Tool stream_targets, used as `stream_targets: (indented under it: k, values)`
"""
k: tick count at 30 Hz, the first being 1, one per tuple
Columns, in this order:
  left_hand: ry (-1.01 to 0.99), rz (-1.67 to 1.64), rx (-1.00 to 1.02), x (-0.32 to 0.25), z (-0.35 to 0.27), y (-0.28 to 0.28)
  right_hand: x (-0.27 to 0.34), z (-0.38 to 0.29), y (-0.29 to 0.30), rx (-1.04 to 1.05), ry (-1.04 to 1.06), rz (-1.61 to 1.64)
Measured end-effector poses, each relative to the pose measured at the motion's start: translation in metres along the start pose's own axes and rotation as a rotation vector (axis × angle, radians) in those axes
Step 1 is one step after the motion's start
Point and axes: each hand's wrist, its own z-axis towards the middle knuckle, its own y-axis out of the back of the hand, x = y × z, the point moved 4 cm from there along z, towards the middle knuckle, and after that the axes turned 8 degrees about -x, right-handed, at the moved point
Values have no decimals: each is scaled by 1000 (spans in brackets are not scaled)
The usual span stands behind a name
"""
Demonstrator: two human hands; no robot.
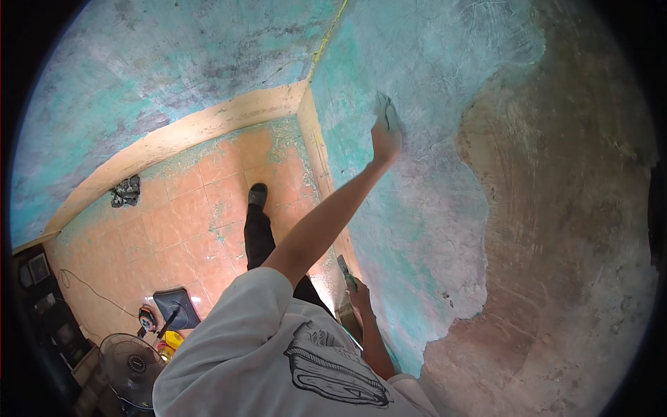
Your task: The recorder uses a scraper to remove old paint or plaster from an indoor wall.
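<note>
My left hand reaches across to the painted wall and rests on or close to its surface. Its fingers look pale and blurred, and whether anything is under them cannot be made out. Lower down, near my right side, my right hand grips a scraper by its green handle, the flat metal blade pointing away from me. Worn turquoise and whitish paint covers this wall. Towards the right, a large bare brown patch with a ragged edge shows the plaster beneath.
Paint flakes litter the orange tiled floor along the cream baseboard. A dark crumpled bundle lies by the left wall. A fan, a dark square base with a pole, a cord reel and its trailing cable stand lower left.
</note>
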Motion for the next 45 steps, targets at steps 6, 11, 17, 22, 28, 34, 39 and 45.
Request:
stream_targets:
  k: [6, 11, 17, 22, 28, 34, 39, 45]
  values:
    - [-281, -165, -41, -5, -73, 8, 15, 11, 4, 1, 27, -41]
    - [162, -34, 381, 8, -12, 3, 31, 33, 2, -9, -15, -31]
    - [-156, -196, 166, 18, -61, 8, 48, 34, -10, 36, 42, -24]
    - [88, 5, 367, 19, 0, -2, 35, 30, -9, 11, 37, -32]
    - [-137, -44, 161, 14, -35, 7, 14, 19, -8, 72, -69, -56]
    - [51, -92, 267, 12, -11, 11, 16, 25, 2, -18, 15, -14]
    - [-129, -68, 167, 13, -31, 11, 16, 33, 2, 27, 17, -24]
    - [37, -19, 247, 31, -21, 5, 25, 42, 1, -16, 48, -25]
